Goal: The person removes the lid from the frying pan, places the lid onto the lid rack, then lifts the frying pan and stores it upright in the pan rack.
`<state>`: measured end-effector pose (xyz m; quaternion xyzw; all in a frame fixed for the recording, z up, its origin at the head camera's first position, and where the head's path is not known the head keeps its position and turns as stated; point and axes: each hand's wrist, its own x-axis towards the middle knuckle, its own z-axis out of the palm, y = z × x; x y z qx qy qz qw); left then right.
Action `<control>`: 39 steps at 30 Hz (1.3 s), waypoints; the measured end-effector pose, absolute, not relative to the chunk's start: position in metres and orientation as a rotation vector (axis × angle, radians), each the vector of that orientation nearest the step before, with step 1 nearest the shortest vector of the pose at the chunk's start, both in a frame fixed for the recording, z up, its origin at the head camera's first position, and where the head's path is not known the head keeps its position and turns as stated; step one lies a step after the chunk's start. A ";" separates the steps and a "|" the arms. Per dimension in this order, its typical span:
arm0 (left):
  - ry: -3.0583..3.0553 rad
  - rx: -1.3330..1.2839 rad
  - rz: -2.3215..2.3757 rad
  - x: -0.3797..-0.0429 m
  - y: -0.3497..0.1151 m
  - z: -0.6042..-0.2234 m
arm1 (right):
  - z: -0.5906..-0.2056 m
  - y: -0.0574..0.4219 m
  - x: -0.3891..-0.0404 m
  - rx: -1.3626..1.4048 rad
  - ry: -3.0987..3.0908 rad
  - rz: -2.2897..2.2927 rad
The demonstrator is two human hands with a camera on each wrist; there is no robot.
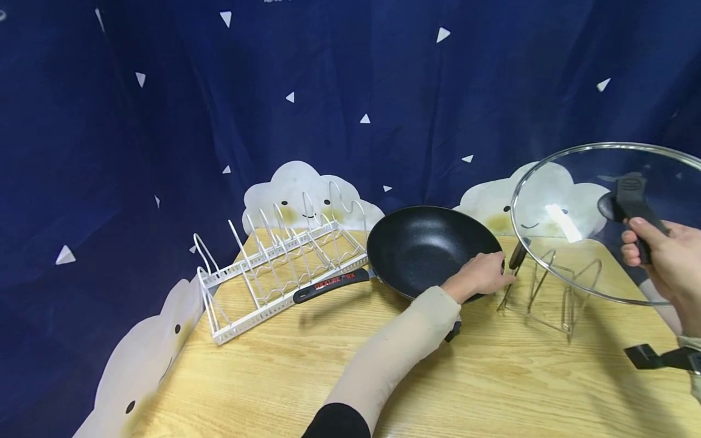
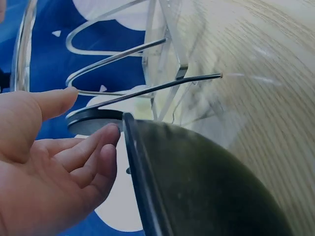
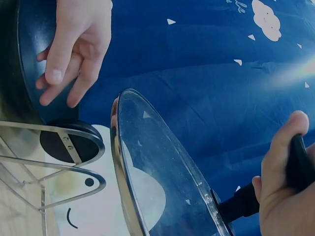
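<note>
Presently, the right hand (image 1: 665,255) curls its fingers round the handle (image 1: 638,198) of the lid (image 1: 568,225), whose edge hangs in air with a gap to the left hand (image 1: 482,275). That hand's thumb is spread from loosely bent fingers at the pan's (image 1: 427,249) right rim, contact indeterminable; the pan is between rack (image 1: 274,308) and stand (image 1: 567,307).

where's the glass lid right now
In the head view, the glass lid is at the far right, held by its black handle in the right hand, partly overlapping the small wire rack in the picture.
</note>
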<state>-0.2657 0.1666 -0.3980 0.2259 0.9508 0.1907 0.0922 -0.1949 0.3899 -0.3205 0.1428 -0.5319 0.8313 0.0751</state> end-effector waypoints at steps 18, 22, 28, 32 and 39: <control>2.942 0.522 0.629 -0.270 0.194 -0.412 | -0.315 0.387 -0.190 0.201 -1.554 2.392; 2.971 0.450 0.620 -0.269 0.200 -0.414 | -0.315 0.388 -0.188 0.164 -1.556 2.380; 3.000 0.312 0.611 -0.266 0.206 -0.414 | -0.317 0.388 -0.188 0.124 -1.634 2.325; 2.955 0.243 0.648 -0.260 0.209 -0.413 | -0.319 0.389 -0.188 0.092 -1.685 2.293; 2.907 0.189 0.705 -0.252 0.213 -0.412 | -0.323 0.390 -0.190 0.096 -1.712 2.259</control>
